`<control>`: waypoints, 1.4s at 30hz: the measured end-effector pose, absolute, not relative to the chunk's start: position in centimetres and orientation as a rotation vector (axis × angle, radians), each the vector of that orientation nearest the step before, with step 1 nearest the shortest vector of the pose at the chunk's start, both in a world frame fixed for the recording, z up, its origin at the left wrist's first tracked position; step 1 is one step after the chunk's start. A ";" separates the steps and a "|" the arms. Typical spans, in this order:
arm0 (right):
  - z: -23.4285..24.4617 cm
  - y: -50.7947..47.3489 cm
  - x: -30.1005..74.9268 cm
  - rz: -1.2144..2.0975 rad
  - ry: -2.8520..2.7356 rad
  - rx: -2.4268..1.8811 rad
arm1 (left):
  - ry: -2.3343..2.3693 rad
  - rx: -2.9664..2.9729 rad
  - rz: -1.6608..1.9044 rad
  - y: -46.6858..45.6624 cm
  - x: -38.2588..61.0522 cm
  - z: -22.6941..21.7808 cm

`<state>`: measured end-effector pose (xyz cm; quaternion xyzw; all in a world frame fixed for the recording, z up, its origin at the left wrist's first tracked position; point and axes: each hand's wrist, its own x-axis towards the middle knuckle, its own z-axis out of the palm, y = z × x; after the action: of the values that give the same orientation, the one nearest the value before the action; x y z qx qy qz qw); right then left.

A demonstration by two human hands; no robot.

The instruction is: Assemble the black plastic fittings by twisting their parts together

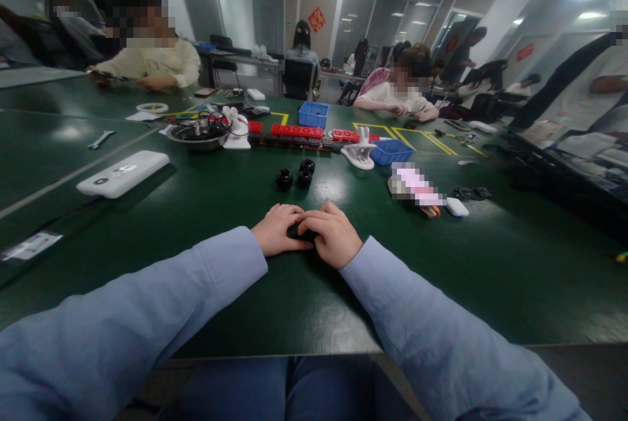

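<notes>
My left hand (277, 230) and my right hand (332, 235) rest together on the green table (220, 205), fingers curled and touching each other. A small dark thing shows between them, mostly hidden, and I cannot make out what it is. Three black ring-shaped parts (296, 176) sit on the table a short way beyond my hands. Both my arms wear light blue sleeves.
A white flat device (122, 173) lies at the left, a metal bowl (197, 135) with cables behind it. Red blocks (297, 131), two blue bins (391, 151) and a white clamp (359, 150) stand farther back. A wrench (101, 140) lies far left. People sit around the table.
</notes>
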<state>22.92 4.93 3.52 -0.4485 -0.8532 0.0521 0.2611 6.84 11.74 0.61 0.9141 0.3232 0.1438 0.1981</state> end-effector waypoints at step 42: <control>3.4 5.2 23.1 0.099 -2.158 -1.498 | 0.891 2.584 0.382 11.8 6.7 0.6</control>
<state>23.05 5.19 3.42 -0.5513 -0.7941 0.0366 0.2533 6.73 11.83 0.56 0.9192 0.3171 0.1360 0.1897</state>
